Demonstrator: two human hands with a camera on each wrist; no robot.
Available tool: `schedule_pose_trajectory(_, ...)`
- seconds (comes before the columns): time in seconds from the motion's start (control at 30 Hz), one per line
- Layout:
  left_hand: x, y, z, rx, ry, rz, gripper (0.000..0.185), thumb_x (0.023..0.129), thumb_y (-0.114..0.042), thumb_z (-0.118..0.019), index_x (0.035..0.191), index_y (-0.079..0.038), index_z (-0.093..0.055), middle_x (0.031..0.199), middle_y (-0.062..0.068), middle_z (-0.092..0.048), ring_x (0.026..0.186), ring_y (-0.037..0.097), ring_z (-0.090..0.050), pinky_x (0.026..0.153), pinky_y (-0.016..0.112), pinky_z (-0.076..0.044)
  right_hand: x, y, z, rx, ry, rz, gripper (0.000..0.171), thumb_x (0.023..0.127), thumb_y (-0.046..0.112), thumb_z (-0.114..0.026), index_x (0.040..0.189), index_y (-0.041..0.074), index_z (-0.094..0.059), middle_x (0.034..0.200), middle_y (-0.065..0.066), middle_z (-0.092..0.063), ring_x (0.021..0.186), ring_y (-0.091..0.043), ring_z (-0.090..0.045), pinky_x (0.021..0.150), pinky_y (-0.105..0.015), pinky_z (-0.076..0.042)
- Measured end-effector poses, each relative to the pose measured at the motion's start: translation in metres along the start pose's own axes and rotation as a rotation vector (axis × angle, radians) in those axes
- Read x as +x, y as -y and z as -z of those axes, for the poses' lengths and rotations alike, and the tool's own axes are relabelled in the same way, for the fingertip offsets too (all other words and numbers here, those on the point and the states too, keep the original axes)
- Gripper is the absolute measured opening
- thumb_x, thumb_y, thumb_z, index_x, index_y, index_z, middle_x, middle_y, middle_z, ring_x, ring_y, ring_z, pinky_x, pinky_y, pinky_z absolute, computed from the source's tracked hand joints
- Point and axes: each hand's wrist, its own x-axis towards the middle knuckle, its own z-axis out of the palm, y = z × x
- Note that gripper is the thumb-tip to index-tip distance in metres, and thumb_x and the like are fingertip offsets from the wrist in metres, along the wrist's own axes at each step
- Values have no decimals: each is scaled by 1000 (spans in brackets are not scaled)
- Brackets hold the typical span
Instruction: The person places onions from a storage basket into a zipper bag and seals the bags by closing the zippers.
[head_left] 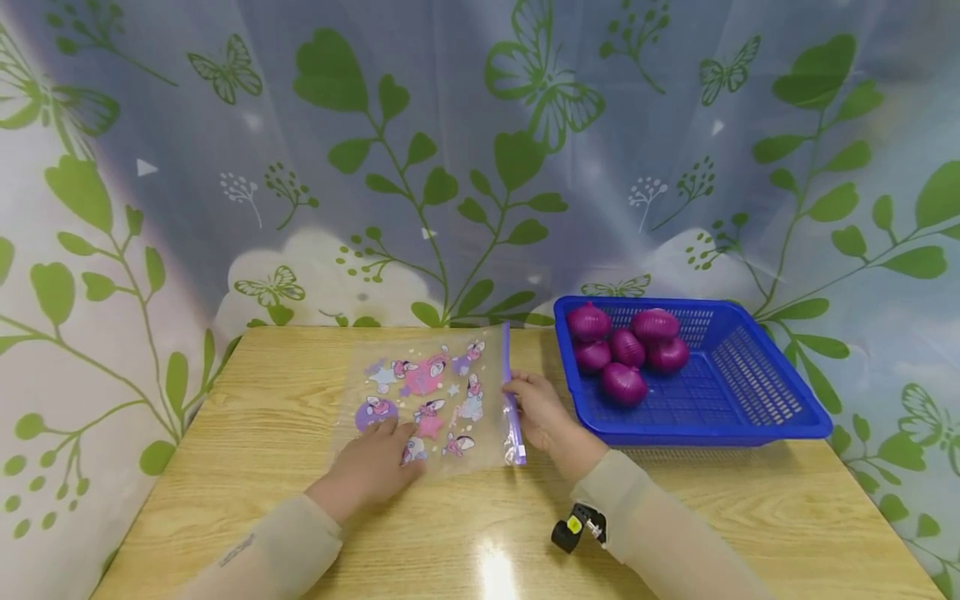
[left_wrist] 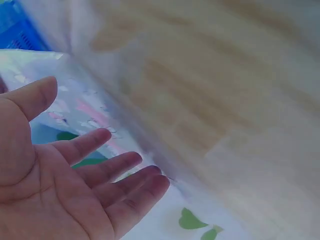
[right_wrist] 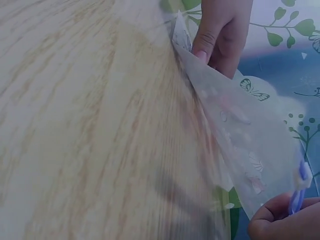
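A clear zip bag printed with pink and purple cartoon figures lies on the table, its purple zip edge to the right. My left hand rests on the bag's near left part. In the left wrist view that hand shows its palm, with the fingers extended and spread. My right hand pinches the zip edge near its middle. The right wrist view has this hand at the lower right, thumb and finger on the purple strip, with the bag's sheet slanting up from it.
A blue plastic basket stands at the right, close to my right hand. Several purple-red onions sit in its left half. The wooden table meets a leaf-patterned curtain at the back. A black wrist device is on my right sleeve.
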Motion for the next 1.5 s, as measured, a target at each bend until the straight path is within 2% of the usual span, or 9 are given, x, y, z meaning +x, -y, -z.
schedule_pose_trajectory(0.1, 6, -6, 2, -27, -17, -12, 66, 99, -43, -59, 150, -4, -43, 154, 26, -37, 140, 47, -34, 115, 60, -29, -1, 2, 0, 3, 8, 9, 38, 93, -5, -46, 131, -14, -45, 103, -14, -60, 91, -20, -58, 78, -31, -51)
schedule_pose_trajectory(0.33, 20, -21, 10, -107, -62, -45, 63, 101, -44, -56, 149, -5, -45, 151, 19, -45, 137, 41, -44, 110, 56, -39, -3, 5, -2, -1, 26, 28, 34, 93, -4, -47, 127, -12, -47, 96, -9, -61, 86, -18, -58, 74, -29, -51)
schedule_pose_trajectory(0.53, 26, -30, 13, -123, -101, -78, 62, 100, -42, -59, 148, -6, -47, 148, 18, -49, 133, 40, -48, 108, 54, -41, -3, 7, -3, 13, 31, 31, 34, 93, -5, -47, 126, -13, -47, 93, -8, -62, 83, -17, -59, 72, -28, -52)
schedule_pose_trajectory(0.7, 33, -39, 10, -181, -154, -110, 60, 101, -43, -58, 147, -6, -48, 148, 17, -49, 133, 40, -48, 108, 55, -41, -4, 10, -2, 15, 25, 30, 37, 92, -5, -49, 127, -13, -45, 96, -9, -61, 84, -18, -58, 72, -28, -52)
schedule_pose_trajectory(0.87, 41, -47, 4, -243, -179, -127, 62, 101, -47, -55, 148, -8, -46, 150, 15, -47, 138, 38, -43, 111, 54, -38, -4, 13, -2, -2, 28, 31, 32, 92, -4, -50, 124, -10, -47, 100, -10, -59, 86, -19, -58, 74, -28, -52)
schedule_pose_trajectory(1.0, 46, -54, 2, -296, -199, -162, 61, 101, -44, -56, 148, -7, -46, 149, 14, -49, 137, 37, -44, 113, 52, -36, -7, 15, -3, -10, 46, 30, 32, 93, -4, -50, 124, -9, -47, 99, -9, -59, 84, -17, -58, 71, -27, -51)
schedule_pose_trajectory(1.13, 45, -62, 2, -306, -224, -179, 60, 102, -41, -56, 148, -4, -45, 147, 16, -50, 134, 36, -48, 112, 52, -38, -9, 14, -5, -19, 74, 37, 35, 93, -3, -50, 127, -12, -45, 97, -8, -60, 81, -16, -57, 70, -25, -50)
schedule_pose_trajectory(1.3, 47, -69, -2, -335, -255, -188, 59, 102, -40, -56, 146, -1, -47, 144, 19, -52, 132, 37, -49, 110, 52, -40, -11, 14, -5, -27, 73, 35, 27, 95, -1, -50, 121, -8, -48, 94, -4, -58, 80, -15, -56, 69, -25, -50)
schedule_pose_trajectory(1.5, 48, -73, -8, -372, -281, -193, 57, 102, -39, -57, 145, -3, -48, 145, 18, -51, 132, 37, -49, 110, 51, -40, -11, 15, -6, -30, 90, 5, 21, 102, 6, -44, 120, -3, -49, 96, -5, -57, 83, -15, -57, 70, -25, -50)
